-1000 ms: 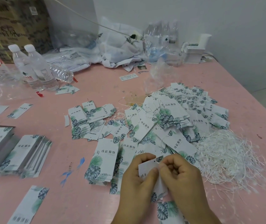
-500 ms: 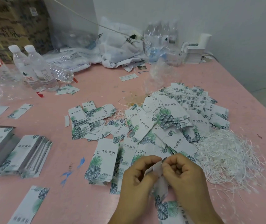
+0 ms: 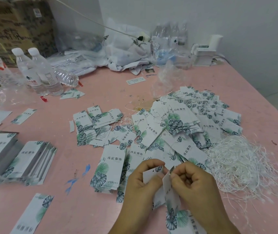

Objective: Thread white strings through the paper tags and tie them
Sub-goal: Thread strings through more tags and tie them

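My left hand (image 3: pixel 140 181) pinches a small white paper tag (image 3: pixel 151 173) with a punched hole near its top. Just to its right, my right hand (image 3: pixel 192 181) pinches the top of a longer leaf-printed tag (image 3: pixel 172 196) that hangs down toward me. The two tags are held close together above the pink table (image 3: pixel 67 208). No string shows clearly between my fingers. A tangled heap of white strings (image 3: pixel 241 168) lies right of my hands. A big pile of leaf-printed tags (image 3: pixel 182 125), many with strings in them, spreads beyond my hands.
Stacks of tags (image 3: pixel 25 159) sit at the left, with one loose tag (image 3: pixel 33 215) near the front edge. Two water bottles (image 3: pixel 38 71) stand at the back left before a cardboard box (image 3: pixel 16 26). Plastic bags (image 3: pixel 126 49) and a white dispenser (image 3: pixel 205 53) line the back wall.
My hands have drawn slightly apart. The small tag has turned in my left fingers and now shows its punched hole, while the long tag hangs from my right.
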